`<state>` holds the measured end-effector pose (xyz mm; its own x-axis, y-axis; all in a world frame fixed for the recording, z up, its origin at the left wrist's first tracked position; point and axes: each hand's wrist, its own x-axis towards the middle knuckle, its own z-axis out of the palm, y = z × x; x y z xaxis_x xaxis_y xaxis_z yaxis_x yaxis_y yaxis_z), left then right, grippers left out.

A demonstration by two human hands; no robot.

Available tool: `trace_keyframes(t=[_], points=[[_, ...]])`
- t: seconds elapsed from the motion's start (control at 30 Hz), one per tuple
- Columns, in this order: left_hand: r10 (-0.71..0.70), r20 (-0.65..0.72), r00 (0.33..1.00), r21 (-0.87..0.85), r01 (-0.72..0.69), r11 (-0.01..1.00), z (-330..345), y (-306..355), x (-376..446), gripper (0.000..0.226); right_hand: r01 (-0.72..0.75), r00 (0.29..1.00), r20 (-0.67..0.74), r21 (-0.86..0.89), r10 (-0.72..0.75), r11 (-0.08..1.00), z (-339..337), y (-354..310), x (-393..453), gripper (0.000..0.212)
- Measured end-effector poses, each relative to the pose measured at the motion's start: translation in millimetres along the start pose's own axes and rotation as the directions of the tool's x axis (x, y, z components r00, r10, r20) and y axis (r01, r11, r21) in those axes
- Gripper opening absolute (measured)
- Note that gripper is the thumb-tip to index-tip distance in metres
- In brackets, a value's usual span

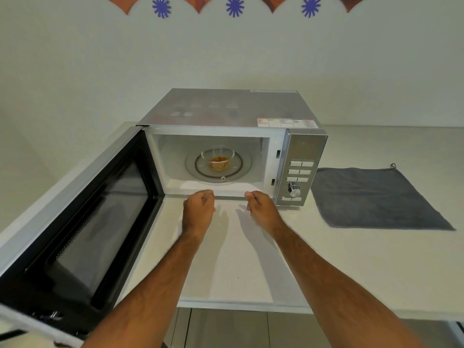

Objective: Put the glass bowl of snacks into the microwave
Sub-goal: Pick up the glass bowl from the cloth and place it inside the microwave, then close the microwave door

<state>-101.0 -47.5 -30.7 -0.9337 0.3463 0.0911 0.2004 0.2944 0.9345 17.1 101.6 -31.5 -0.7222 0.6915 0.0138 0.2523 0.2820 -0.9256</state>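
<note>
**Bowl on the turntable, both hands outside**

I see the glass bowl of snacks (218,160) standing upright inside the microwave (226,146), about in the middle of the round glass turntable (198,169). The bowl is clear, with a wide rim and a narrower base, and I can look through its wall. The snacks in it are orange-brown and fill only the lower part; the pieces are too small for me to tell their shape.

The microwave door (82,217) hangs wide open to the left, its dark window turned toward me. The control panel (298,177) with buttons and one silver knob is on the right side of the cavity.

My left hand (199,209) and right hand (261,209) both hover over the white worktop (238,259), just in front of the cavity opening and apart from each other. Each hand is loosely curled, fingers bent inward, and holds nothing. Neither touches the bowl.

A grey cloth (376,197) lies flat on the worktop, to the right of the microwave.
</note>
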Motion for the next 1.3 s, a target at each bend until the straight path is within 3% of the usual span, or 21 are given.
trace_keyframes(t=[0.1,0.27,0.4,0.53,0.63,1.0,1.17,1.3], points=[[0.01,0.079,0.997,0.019,-0.012,1.0,-0.2,-14.2,-30.0,0.03,0.037,0.999,0.016,-0.084,-0.036,0.996,-5.5,11.0,-20.6,0.031],[0.11,0.173,0.979,0.237,-0.15,0.96,-1.3,-36.0,-68.1,0.041,0.102,0.995,0.044,-0.268,-0.094,0.958,-9.2,34.9,-52.9,0.02],[0.176,0.226,0.958,0.314,-0.242,0.918,-5.4,-45.9,-89.5,0.048,0.125,0.992,0.078,-0.555,-0.098,0.822,-13.8,53.1,-75.3,0.039],[0.218,0.281,0.935,0.382,-0.317,0.868,-10.9,-43.3,-108.1,0.047,0.185,0.981,0.168,-0.673,-0.096,0.716,-9.1,70.5,-99.5,0.068],[0.238,0.308,0.921,0.364,-0.346,0.865,-13.3,-32.5,-121.2,0.046,0.204,0.978,0.19,-0.756,-0.089,0.623,-3.6,75.7,-108.1,0.074],[0.511,0.268,0.817,0.363,-0.577,0.731,-69.4,86.9,-139.8,0.043,0.188,0.981,0.181,-0.777,-0.072,0.6,0.8,73.1,-111.6,0.092],[0.501,0.218,0.838,0.258,-0.544,0.798,-120.4,137.3,-136.5,0.037,0.202,0.977,0.205,-0.778,-0.063,0.594,-0.4,74.0,-112.4,0.092],[0.499,0.143,0.855,0.316,-0.518,0.795,-168.1,154.6,-129.4,0.038,0.206,0.976,0.21,-0.773,-0.065,0.6,-1.4,73.8,-111.3,0.091]])
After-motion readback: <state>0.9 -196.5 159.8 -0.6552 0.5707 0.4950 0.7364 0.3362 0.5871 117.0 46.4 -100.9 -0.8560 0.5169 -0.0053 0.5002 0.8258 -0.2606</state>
